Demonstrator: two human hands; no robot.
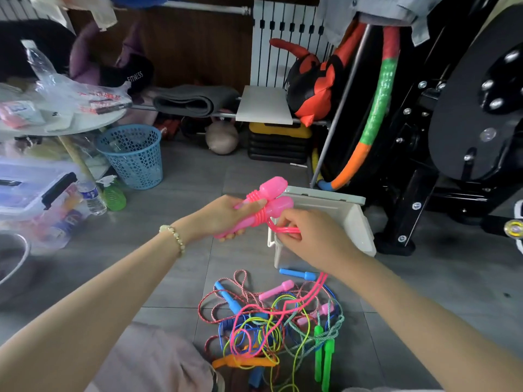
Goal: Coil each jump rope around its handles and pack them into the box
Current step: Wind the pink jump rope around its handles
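While the left hand [223, 215] clamps both pink handles [268, 203] together above the white box [353, 222], right hand [308, 236] fingers pinch the pink cord [285, 230] just beside them. Risk: slack cord trails into the tangled rope pile [271, 326] on the near floor; a snag there could loosen the wraps. Few turns laid, apparently tight. Handles glossy, bulbous.
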